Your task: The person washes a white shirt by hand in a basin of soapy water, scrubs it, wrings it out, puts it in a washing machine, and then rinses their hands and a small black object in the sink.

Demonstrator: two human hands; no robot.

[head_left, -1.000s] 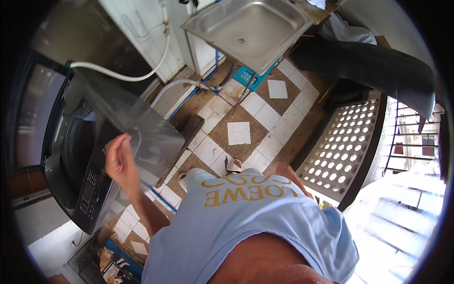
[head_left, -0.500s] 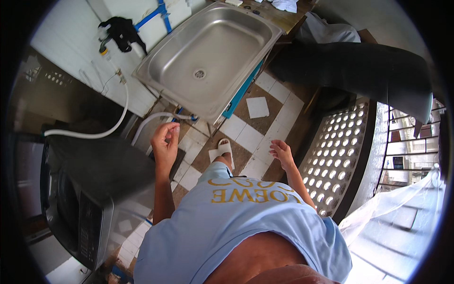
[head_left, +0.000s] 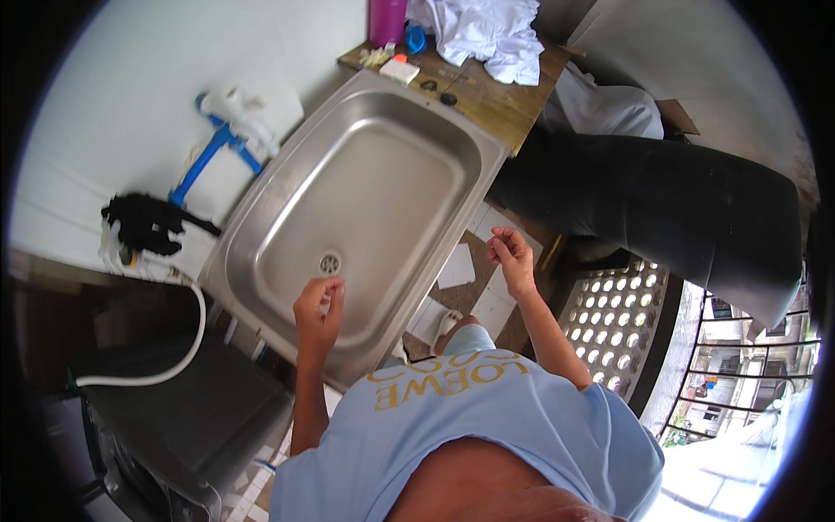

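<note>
My left hand [head_left: 318,311] hovers over the near part of a bare steel sink [head_left: 417,157], just right of its drain [head_left: 329,262]. The fingers are loosely curled and hold nothing. My right hand [head_left: 511,259] is raised beyond the sink's right rim, over the tiled floor, fingers loosely bent and empty. Neither hand touches the sink. My light blue shirt fills the lower middle of the view.
A wooden shelf [head_left: 487,91] behind the sink carries white cloth [head_left: 483,30], a pink bottle [head_left: 387,17] and small items. A washing machine [head_left: 174,418] with a white hose stands at lower left. Blue pipes [head_left: 209,157] run on the wall. A large black tank [head_left: 661,209] lies right.
The view has swung from the washing machine to the sink. My left hand left the machine's lid and came over the sink; my right hand rose beside it.
</note>
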